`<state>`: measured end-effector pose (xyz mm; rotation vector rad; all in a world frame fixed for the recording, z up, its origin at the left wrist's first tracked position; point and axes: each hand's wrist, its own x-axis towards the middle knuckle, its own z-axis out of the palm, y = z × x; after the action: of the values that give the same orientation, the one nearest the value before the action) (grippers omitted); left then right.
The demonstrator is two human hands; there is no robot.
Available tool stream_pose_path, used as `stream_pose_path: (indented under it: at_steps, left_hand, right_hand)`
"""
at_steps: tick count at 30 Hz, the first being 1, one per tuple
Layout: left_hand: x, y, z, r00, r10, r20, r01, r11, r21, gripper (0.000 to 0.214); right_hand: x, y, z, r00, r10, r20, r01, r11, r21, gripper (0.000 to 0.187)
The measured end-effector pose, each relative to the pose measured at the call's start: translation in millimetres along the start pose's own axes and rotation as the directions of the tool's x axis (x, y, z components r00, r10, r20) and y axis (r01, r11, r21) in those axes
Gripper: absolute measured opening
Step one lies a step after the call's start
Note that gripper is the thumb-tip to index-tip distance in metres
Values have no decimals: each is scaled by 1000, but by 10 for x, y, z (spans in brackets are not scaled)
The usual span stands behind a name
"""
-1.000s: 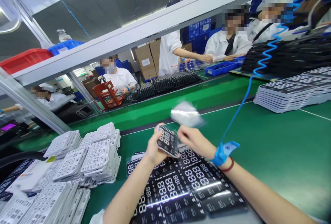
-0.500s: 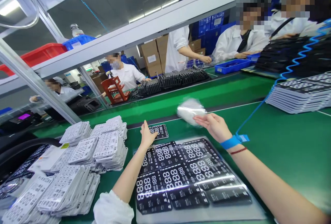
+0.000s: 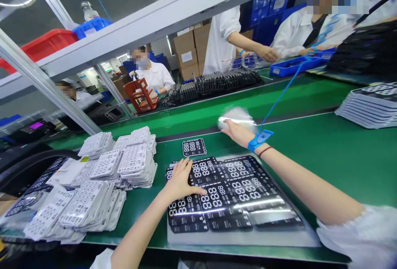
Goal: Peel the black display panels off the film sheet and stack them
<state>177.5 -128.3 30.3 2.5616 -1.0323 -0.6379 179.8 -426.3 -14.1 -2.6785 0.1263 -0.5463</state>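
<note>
My left hand (image 3: 182, 183) lies with fingers spread on the left part of a sheet of black display panels (image 3: 242, 186) printed with white digits. Just beyond its fingertips, one separate black display panel (image 3: 194, 147) rests on the green bench, touched by neither hand. Over the bench behind the sheet, my right hand (image 3: 238, 132) is closed at a blurred piece of clear film (image 3: 245, 116); its fingertips are partly hidden. A blue wrist strap (image 3: 259, 140) with a coiled cord is around my right wrist.
Stacks of white-backed panels (image 3: 135, 161) stand to the left. Another stack of panels (image 3: 369, 105) is at the far right. A row of black parts (image 3: 214, 87) and a blue tray (image 3: 294, 66) lie across the bench, where co-workers sit and stand. A metal shelf beam (image 3: 173, 16) crosses above.
My left hand has let go of the single panel and come back onto the sheet. My right hand has shifted left at the clear film. The view has tilted and shifted somewhat.
</note>
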Motion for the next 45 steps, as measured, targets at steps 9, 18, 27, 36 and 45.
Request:
stream_pose_path:
  at_steps: [9,18,27,36,45]
  left_hand:
    - [181,-79,73,982,109,-154,-113,993,-21,125]
    - [124,-65,150,975,82,-206,-100,992,-82,129]
    - [96,-97,198,964,171,-206,-177,984,-14,129]
    - [-329,101,-833,490,-337,-804,702,700,134,79]
    - [-353,24,-1037,389,-525,-757,694,708,-134,93]
  right_hand:
    - [-495,-568,180,949,-205,239,171,973,154,22]
    - [-546,-368,195,955,-254,154,160,877,453,37]
    - [-645,-475,-215,992,-23,123,-86,596,798,42]
    - [-691,-473,-263,985,145,91,-143,410,901,40]
    - [-677,-560,-291,987,154,54,-101,315,944,39]
